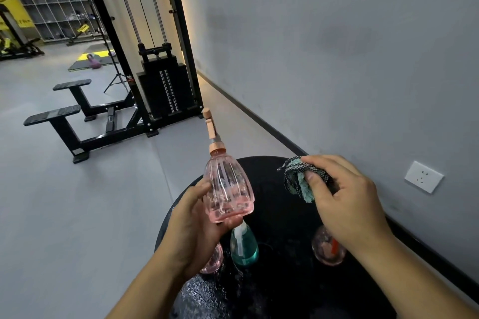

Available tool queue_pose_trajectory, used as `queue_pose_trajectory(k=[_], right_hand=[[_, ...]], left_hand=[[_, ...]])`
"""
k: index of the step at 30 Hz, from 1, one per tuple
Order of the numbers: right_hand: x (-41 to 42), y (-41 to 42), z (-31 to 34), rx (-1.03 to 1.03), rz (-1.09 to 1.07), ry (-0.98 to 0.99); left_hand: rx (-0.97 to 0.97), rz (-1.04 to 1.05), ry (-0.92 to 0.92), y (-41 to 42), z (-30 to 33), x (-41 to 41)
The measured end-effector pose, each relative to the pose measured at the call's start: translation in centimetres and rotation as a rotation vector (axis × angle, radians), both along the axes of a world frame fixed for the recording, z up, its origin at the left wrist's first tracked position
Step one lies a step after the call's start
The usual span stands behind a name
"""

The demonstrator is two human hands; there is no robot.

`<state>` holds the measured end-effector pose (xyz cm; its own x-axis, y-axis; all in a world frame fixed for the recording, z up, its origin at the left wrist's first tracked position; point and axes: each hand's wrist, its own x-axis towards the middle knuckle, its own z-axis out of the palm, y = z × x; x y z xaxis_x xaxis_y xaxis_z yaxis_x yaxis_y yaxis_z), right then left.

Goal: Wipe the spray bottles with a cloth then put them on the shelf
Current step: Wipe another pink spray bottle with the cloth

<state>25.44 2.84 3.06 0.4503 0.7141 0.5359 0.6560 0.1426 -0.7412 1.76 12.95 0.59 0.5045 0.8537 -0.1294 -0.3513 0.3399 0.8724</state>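
The left hand [197, 225] holds the pink spray bottle [226, 186] by its bottom, up above the round black table [282, 189], while the right hand [344, 197], just to the right and apart from it, squeezes a bunched cloth [300, 179], and a teal bottle [243, 246] stands on the table below.

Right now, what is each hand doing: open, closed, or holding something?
Left hand: grips the pink spray bottle near its base, lifted above the black table.
Right hand: holds the bunched cloth, apart from the bottle.
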Motion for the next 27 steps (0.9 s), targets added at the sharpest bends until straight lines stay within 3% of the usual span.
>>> queue_pose_trajectory(k=[4, 11, 18, 27], right_hand=[[-0.1, 0.1, 0.1, 0.009, -0.003, -0.016], [-0.4, 0.0, -0.2, 0.017, -0.002, -0.03], [-0.1, 0.0, -0.1, 0.031, 0.0, -0.032], [-0.2, 0.0, 0.0, 0.025, -0.023, -0.026]], left_hand=[[-0.036, 0.01, 0.0, 0.3, -0.2, -0.3], [0.109, -0.086, 0.09, -0.3, 0.5, 0.4], [0.108, -0.04, 0.139, -0.8, 0.9, 0.5], [-0.032, -0.111, 0.05, -1.0, 1.0, 0.3]])
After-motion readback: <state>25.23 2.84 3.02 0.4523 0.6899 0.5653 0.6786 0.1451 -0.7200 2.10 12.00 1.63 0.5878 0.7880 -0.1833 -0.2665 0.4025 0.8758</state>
